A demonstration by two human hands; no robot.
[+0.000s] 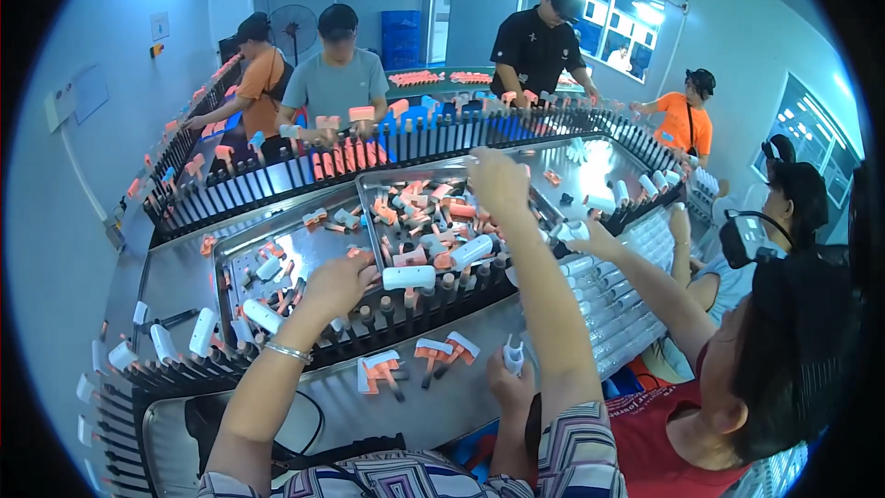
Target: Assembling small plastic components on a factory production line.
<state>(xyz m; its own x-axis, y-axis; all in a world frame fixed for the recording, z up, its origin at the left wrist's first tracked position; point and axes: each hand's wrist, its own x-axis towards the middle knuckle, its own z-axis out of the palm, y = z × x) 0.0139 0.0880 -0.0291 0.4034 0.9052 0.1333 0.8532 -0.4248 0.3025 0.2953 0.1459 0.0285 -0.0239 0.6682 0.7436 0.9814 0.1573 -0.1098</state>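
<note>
Dark upright posts [387, 314] stand between a worker and metal trays [415, 171] as a co-worker in red [664, 429] reaches in at right. The left hand [339, 286] bends beside a white piece [408, 278] atop the posts; the right hand [499, 186] stretches over a tray heaped with orange-and-dark parts [433, 212]. Neither hand's grip can be told.

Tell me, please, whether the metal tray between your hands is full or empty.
Well filled: orange and white parts lie heaped in the tray.
</note>
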